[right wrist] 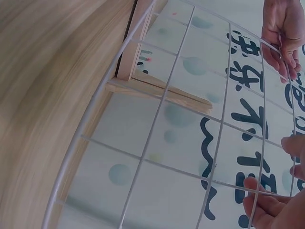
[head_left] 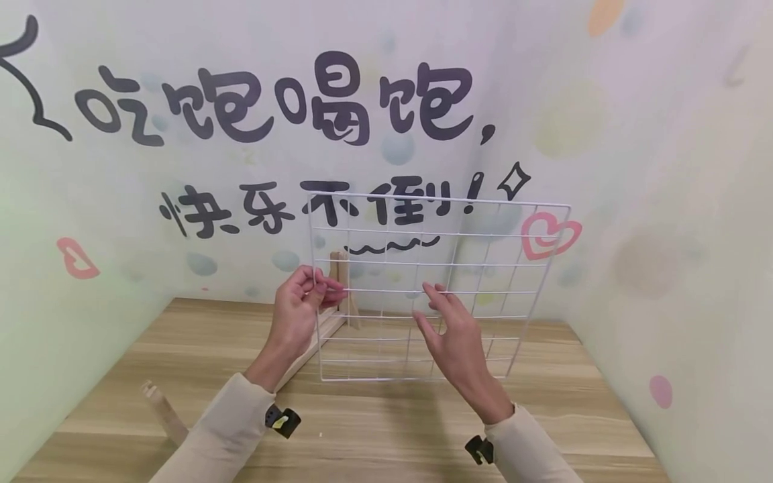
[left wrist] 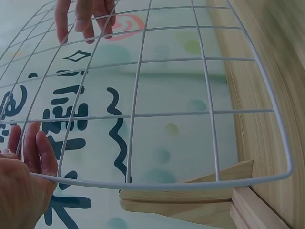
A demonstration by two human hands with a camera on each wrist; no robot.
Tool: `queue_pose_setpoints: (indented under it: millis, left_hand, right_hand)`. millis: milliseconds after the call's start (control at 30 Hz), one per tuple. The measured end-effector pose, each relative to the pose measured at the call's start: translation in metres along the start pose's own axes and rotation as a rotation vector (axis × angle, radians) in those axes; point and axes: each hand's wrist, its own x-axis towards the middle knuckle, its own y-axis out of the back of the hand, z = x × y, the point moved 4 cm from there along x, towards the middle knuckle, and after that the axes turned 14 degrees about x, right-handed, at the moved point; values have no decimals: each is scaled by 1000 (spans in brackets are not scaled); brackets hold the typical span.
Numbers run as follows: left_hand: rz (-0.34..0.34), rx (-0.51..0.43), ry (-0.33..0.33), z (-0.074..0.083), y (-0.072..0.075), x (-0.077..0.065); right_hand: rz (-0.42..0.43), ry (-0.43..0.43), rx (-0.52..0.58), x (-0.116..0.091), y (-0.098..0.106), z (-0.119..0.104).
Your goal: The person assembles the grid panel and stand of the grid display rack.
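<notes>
Wire grid [head_left: 417, 263]: held roughly upright above the table [head_left: 362, 443], from head-view centre toward 4 o'clock; lower-edge contact cannot be told.
Left hand [head_left: 296, 312]: at the grid's 9 o'clock edge; thumb and fingers pinch the edge wire.
Right hand [head_left: 457, 335]: at the grid's 5 o'clock; fingers and thumb spread, gripping nothing; wire contact cannot be told.
Wooden stand [head_left: 339, 268]: beyond the grid's 9 o'clock side.
Grid step: apparently positioning.
Next move: likely calls for a firm right-hand hold, then alignment.
</notes>
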Motion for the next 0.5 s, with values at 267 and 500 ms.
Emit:
queue_pose_setpoints:
  millis: [267, 500]
  left_hand:
    - [-12, -57, -32, 4, -3, 0]
    - [-22, -60, -59, 7, -7, 0]
  right_hand:
    - [110, 14, -32, 2, -2, -4]
    - [144, -3, -128, 4, -2, -6]
